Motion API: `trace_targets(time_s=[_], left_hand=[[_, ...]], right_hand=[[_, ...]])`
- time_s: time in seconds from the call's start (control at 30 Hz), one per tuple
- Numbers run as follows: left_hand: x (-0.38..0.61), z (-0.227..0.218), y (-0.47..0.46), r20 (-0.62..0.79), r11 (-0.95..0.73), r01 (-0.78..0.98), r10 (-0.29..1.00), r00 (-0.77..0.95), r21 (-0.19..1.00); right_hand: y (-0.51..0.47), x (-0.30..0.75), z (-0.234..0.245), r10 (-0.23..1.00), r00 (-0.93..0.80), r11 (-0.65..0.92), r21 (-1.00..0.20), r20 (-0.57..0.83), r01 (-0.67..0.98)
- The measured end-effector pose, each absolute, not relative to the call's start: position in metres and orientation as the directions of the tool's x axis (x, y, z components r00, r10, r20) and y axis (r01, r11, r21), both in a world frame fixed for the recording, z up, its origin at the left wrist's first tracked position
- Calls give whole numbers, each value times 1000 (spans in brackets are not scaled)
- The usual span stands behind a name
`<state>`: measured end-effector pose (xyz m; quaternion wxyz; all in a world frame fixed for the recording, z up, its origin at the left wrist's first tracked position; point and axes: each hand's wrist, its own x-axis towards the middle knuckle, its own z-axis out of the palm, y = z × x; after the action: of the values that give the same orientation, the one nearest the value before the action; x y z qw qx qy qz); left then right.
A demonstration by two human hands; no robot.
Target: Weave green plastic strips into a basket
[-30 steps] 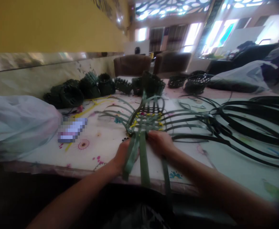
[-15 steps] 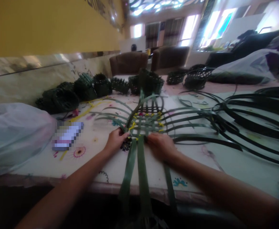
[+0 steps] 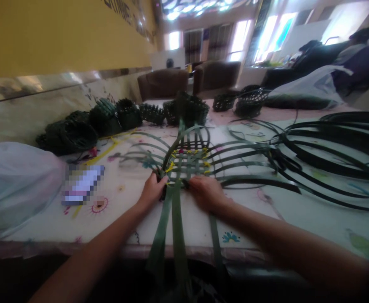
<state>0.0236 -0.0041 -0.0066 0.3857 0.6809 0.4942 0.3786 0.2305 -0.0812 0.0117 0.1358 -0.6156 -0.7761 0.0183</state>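
A flat woven square of green strips (image 3: 188, 162) with yellow ties at its edge lies on the table (image 3: 115, 210). Long loose strip ends fan out from it on all sides, and some hang over the near table edge. My left hand (image 3: 152, 191) is closed at the near left corner of the weave, pinching the strips there. My right hand (image 3: 205, 192) presses with curled fingers on the near edge of the weave, just right of the hanging strips (image 3: 172, 231).
Several finished dark green baskets (image 3: 105, 118) line the back of the table. A bundle of long dark strips (image 3: 330, 147) curves across the right. A clear plastic bag (image 3: 17, 181) lies at the left, next to a blurred flat object (image 3: 81, 189). Armchairs stand beyond.
My left hand let the hanging strips drop and moved up to the weave's near left corner. The strips now lie flat over the table edge. The view shifted slightly right.
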Motion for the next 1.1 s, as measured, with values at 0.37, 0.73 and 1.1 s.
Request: trace_targets(time_s=[0.37, 0.73, 1.1], left_hand=[[-28, 5, 53, 269, -610, 429, 733, 625, 666], [-27, -1, 59, 282, -722, 419, 633, 721, 551], [-38, 6, -4, 498, -716, 635, 679, 539, 290]], right_hand=[[-78, 236, 3, 938, -215, 282, -239, 271, 929], [-79, 234, 3, 940, -213, 280, -248, 265, 928], [-77, 237, 1, 941, -205, 278, -270, 270, 922]])
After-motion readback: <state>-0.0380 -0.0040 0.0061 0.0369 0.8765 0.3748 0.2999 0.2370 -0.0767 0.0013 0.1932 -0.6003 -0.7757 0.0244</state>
